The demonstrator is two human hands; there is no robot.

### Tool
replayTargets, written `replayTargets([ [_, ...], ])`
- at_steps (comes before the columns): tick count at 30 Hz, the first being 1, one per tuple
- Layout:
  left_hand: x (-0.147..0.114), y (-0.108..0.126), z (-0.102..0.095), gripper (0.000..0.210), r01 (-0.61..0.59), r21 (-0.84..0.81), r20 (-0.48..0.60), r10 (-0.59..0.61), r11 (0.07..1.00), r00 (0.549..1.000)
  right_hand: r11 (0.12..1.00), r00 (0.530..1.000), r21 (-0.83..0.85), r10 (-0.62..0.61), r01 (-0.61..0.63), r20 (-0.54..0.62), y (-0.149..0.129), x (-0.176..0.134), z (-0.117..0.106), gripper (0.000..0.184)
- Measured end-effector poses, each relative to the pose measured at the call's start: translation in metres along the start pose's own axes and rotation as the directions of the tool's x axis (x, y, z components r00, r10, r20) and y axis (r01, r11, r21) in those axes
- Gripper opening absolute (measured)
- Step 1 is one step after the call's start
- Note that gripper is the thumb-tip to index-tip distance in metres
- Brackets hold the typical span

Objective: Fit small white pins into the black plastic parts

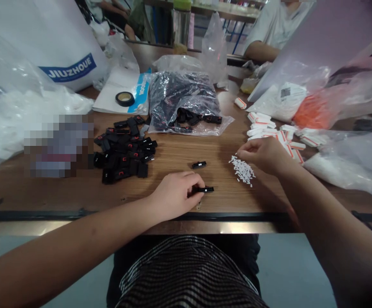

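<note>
My left hand (179, 194) is closed, with thumb and fingers pinching a small black plastic part (208, 189) that has a white spot on it. Just beyond lies a second black part (199, 164), also with white on top. Over on the right, my right hand (263, 154) has its fingertips pinched together at the upper edge of a heap of tiny white pieces (243, 170). Whatever is between those fingertips is too small to make out. Behind that hand are several white parts with orange stripes (261, 124).
A pile of black parts (125, 149) lies left of centre. Behind it stand a clear bag of black parts (186, 98) and a tape roll (125, 99) on a booklet (109, 92). Plastic bags (349, 158) line the right side. A person (269, 34) sits opposite.
</note>
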State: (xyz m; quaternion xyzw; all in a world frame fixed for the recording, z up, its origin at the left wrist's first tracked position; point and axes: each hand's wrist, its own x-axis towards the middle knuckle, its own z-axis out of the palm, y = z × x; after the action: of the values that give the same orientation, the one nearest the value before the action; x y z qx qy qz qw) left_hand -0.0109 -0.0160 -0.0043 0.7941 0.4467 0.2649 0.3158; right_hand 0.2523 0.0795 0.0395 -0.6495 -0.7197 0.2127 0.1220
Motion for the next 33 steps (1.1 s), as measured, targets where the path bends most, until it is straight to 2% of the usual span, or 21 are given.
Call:
replayTargets([
  [2, 0.0, 0.0, 0.0, 0.007, -0.002, -0.005, -0.002, 0.002, 1.0, 1.0, 0.976, 0.987, 0.149, -0.16, 0.156, 0.019, -0.017, -0.021, 0.003, 0.011],
  [4, 0.0, 0.0, 0.0, 0.007, -0.004, -0.003, -0.002, 0.004, 1.0, 1.0, 0.9, 0.911, 0.232, -0.4, 0.369, 0.103, -0.033, -0.042, 0.011, 0.011],
  [5, 0.0, 0.0, 0.0, 0.008, -0.005, -0.002, -0.001, 0.005, 1.0, 1.0, 0.861, 0.868, 0.234, -0.484, 0.451, 0.11, -0.04, -0.051, 0.017, 0.01],
  [6, 0.0, 0.0, 0.0, 0.008, -0.007, -0.002, 0.0, 0.007, 1.0, 1.0, 0.82, 0.823, 0.227, -0.558, 0.525, 0.109, -0.045, -0.057, 0.022, 0.01],
  [8, 0.0, 0.0, -0.001, 0.01, -0.014, -0.004, 0.003, 0.014, 1.0, 1.0, 0.764, 0.762, 0.194, -0.64, 0.616, 0.101, -0.05, -0.063, 0.031, 0.01],
  [10, 0.001, 0.0, -0.001, 0.01, -0.02, -0.006, 0.005, 0.02, 1.0, 1.0, 0.743, 0.738, 0.167, -0.667, 0.649, 0.1, -0.05, -0.063, 0.035, 0.01],
  [16, 0.001, 0.001, -0.003, 0.008, -0.022, -0.007, 0.017, 0.022, 1.0, 1.0, 0.746, 0.744, 0.107, -0.665, 0.657, 0.063, -0.049, -0.059, 0.035, 0.01],
  [26, 0.001, 0.003, -0.004, 0.007, -0.015, -0.004, 0.025, 0.015, 1.0, 1.0, 0.715, 0.712, -0.025, -0.692, 0.699, 0.124, -0.056, -0.062, 0.034, 0.009],
  [33, 0.001, 0.003, -0.003, 0.007, -0.003, -0.002, 0.03, 0.003, 1.0, 1.0, 0.656, 0.669, -0.133, -0.728, 0.743, 0.15, -0.06, -0.07, 0.028, 0.016],
])
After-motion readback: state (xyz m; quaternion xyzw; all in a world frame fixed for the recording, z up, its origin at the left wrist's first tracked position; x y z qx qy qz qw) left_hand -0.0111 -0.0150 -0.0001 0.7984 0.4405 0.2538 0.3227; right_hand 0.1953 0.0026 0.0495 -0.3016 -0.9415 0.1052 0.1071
